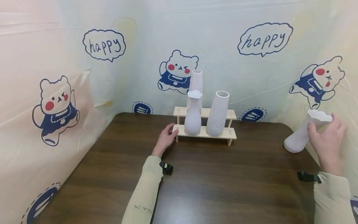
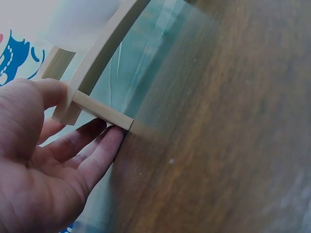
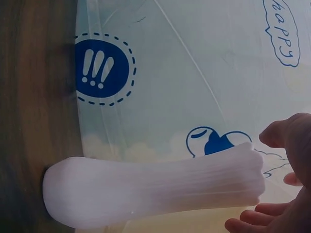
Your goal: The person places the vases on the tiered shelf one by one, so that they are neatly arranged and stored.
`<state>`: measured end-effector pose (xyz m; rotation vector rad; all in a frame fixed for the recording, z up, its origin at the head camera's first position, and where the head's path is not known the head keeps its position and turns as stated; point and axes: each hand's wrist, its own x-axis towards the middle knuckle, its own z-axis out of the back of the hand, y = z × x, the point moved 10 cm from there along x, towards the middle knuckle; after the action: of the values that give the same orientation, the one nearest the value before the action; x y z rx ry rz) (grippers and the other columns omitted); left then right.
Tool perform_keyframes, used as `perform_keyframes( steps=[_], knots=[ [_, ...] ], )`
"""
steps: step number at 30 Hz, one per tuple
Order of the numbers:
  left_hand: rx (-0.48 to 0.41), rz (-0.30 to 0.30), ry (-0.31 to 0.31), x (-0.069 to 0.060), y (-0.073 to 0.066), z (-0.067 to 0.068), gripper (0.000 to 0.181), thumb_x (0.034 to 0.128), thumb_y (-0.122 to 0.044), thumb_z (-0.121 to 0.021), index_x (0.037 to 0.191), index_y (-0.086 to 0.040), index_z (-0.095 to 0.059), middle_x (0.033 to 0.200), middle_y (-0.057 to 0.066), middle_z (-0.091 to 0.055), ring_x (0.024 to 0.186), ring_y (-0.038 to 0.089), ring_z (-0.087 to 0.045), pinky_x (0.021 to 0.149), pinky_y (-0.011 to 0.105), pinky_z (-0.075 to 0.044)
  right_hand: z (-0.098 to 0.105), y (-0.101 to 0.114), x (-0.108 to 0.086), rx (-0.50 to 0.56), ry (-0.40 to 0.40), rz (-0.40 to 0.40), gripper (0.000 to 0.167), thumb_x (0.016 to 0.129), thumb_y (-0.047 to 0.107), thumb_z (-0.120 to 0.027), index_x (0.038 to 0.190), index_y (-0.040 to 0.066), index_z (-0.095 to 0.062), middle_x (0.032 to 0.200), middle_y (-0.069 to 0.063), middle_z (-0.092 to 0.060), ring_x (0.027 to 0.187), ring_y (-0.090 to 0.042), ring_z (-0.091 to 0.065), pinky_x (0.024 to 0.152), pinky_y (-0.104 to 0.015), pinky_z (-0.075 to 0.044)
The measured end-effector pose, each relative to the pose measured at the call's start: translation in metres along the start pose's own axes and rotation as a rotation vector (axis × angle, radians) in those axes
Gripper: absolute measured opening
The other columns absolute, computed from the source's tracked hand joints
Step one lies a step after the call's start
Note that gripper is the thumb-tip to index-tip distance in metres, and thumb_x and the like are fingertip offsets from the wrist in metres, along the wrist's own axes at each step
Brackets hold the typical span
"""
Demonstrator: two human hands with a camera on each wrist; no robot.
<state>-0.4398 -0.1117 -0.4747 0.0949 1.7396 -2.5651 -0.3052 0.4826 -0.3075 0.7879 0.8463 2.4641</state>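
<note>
A two-tier wooden display stand (image 1: 205, 133) stands at the back of the table. My left hand (image 1: 165, 137) grips the left end of its lower tier. In the left wrist view the thumb lies against the board's end (image 2: 73, 104) and the fingers touch the leg (image 2: 104, 110). At the table's right edge a white vase (image 1: 297, 137) with a wavy rim stands on the tabletop. Around its rim my right hand (image 1: 327, 140) is spread. The right wrist view shows a gap between thumb and vase (image 3: 155, 189), with the other fingers loosely bent beside the rim.
The lower tier bears a wavy-rimmed white vase (image 1: 193, 119) and a textured white vase (image 1: 218, 113). A tall white vase (image 1: 197, 79) stands behind on the upper tier. Printed cloth (image 1: 218, 40) surrounds the dark wooden table (image 1: 223, 177) at back and sides.
</note>
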Motion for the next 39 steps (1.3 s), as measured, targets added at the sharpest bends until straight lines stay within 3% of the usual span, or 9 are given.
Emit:
perform_keyframes(
  steps=[9,16,19,24,31,39],
  knots=[
    [0.005,-0.016,-0.001,0.000,-0.001,0.000,0.059,0.0973,-0.041,-0.058,0.150,-0.026,-0.037,0.145,0.015,-0.051,0.127,0.031,-0.057,0.103,0.049,-0.049,-0.017,-0.014,0.006,0.103,0.094,-0.033,0.082,0.093,0.032,-0.054,0.154,0.006,-0.007,0.155,-0.028,-0.020,0.141,-0.048,-0.024,0.117,-0.063,-0.024],
    [0.006,-0.013,0.002,0.000,-0.001,0.000,0.059,0.0974,-0.042,-0.058,0.150,-0.027,-0.037,0.146,0.014,-0.050,0.128,0.031,-0.056,0.104,0.049,-0.049,-0.027,-0.026,0.011,0.201,0.081,-0.080,0.085,0.090,0.031,-0.058,0.152,0.033,-0.001,0.156,-0.017,-0.020,0.143,-0.038,-0.028,0.119,-0.056,-0.026],
    [0.004,-0.007,0.005,0.001,0.001,-0.001,0.060,0.0968,-0.045,-0.058,0.150,-0.028,-0.036,0.147,0.013,-0.049,0.129,0.031,-0.055,0.104,0.049,-0.048,-0.031,-0.029,0.010,0.230,0.064,-0.077,0.088,0.090,0.028,-0.058,0.151,0.037,0.005,0.158,-0.017,-0.021,0.142,-0.038,-0.029,0.118,-0.055,-0.026],
    [0.002,-0.003,0.007,0.000,0.001,0.000,0.060,0.0964,-0.045,-0.058,0.150,-0.029,-0.036,0.148,0.012,-0.048,0.130,0.031,-0.054,0.105,0.049,-0.047,-0.032,-0.033,0.009,0.241,0.020,-0.078,0.091,0.089,0.028,-0.058,0.150,0.040,0.007,0.159,-0.016,-0.023,0.142,-0.037,-0.031,0.119,-0.053,-0.026],
    [-0.001,-0.001,-0.001,0.000,-0.001,0.003,0.060,0.0964,-0.044,-0.059,0.150,-0.028,-0.036,0.149,0.013,-0.047,0.130,0.031,-0.054,0.105,0.048,-0.047,-0.026,-0.030,0.017,0.226,-0.061,-0.036,0.080,0.089,0.027,-0.061,0.152,0.038,-0.013,0.154,-0.006,-0.032,0.136,-0.023,-0.037,0.114,-0.039,-0.035],
    [0.015,0.006,-0.001,-0.001,0.000,0.002,0.060,0.0960,-0.045,-0.059,0.150,-0.028,-0.037,0.148,0.013,-0.048,0.130,0.031,-0.054,0.104,0.048,-0.048,-0.030,-0.038,0.024,0.241,-0.092,-0.115,0.077,0.089,0.036,-0.061,0.151,0.038,-0.015,0.156,-0.008,-0.029,0.139,-0.025,-0.033,0.117,-0.042,-0.028]
  ],
)
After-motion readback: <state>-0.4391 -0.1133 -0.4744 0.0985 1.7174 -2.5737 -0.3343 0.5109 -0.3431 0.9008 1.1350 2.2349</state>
